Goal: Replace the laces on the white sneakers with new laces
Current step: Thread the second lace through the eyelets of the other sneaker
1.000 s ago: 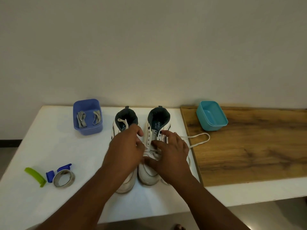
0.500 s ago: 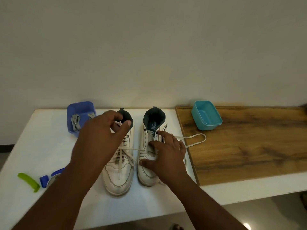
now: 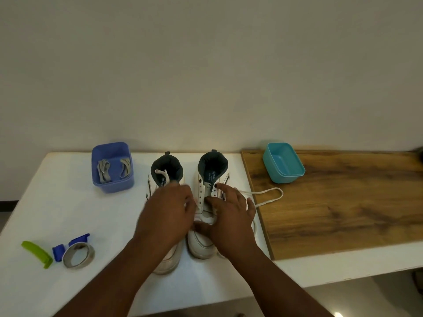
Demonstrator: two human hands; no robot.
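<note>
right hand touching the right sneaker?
Touching. The head view shows the right hand lying on the right sneaker, fingers on its eyelet rows.

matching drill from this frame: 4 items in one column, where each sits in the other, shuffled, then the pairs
Items:
1. grey laces
2. teal tub
3. tape roll
4. loose white lace loop

Places:
A. on the wooden board, back corner
B. on the white table, front left, by the green clip
C. inside the blue tub
D. trailing from the right sneaker onto the board

Pairs: 1-C, 2-A, 3-B, 4-D
</note>
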